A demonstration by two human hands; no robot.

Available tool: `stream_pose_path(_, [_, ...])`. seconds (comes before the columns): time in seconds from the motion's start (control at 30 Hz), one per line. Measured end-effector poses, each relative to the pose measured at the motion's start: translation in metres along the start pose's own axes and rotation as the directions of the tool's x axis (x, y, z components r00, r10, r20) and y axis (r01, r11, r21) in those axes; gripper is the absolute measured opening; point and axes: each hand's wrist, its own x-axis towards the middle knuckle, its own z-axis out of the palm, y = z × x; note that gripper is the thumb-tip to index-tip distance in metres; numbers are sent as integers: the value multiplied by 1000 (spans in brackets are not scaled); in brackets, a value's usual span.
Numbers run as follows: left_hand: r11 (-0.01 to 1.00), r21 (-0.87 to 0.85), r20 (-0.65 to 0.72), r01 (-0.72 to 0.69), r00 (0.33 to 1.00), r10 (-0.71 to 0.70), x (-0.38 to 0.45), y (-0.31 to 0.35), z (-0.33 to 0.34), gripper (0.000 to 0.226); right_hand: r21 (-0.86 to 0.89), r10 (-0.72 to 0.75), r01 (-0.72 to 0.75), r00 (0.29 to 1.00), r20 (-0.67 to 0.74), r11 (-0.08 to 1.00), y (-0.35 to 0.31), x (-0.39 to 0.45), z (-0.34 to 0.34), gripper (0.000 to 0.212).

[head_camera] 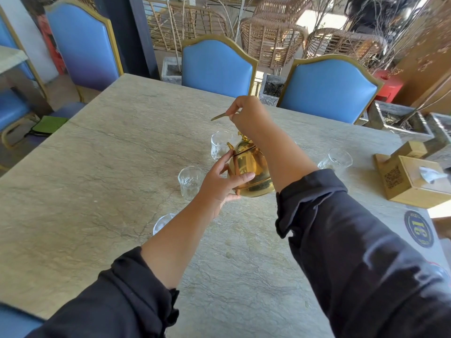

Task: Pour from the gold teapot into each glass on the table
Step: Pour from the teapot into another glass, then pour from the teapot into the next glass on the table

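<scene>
The gold teapot stands upright on the marble table, near its middle. My left hand cups the pot's left side, thumb and fingers pressed on the body. My right hand is above the pot, pinching its thin gold handle, which sticks out to the left. Several clear glasses stand around the pot: one behind it, one to its left, one nearer me partly hidden by my left forearm, and one to the right. I cannot tell whether any glass holds liquid.
A wooden tissue box sits at the table's right edge, with a round number sticker in front of it. Blue padded chairs line the far and left sides. A green item lies on a left chair seat.
</scene>
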Motion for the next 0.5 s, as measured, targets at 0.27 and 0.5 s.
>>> stream_pose_path(0.27, [995,87,-9,-50,999,51,2,-5,-3,94,140,17,-10,999,-48,990,18,-11,-1,18])
stream_pose_path(0.5, [932,325,26,-161,986,162,-2,-19,-3,98,368,55,-4,990,-127,930,47,-36,-1,12])
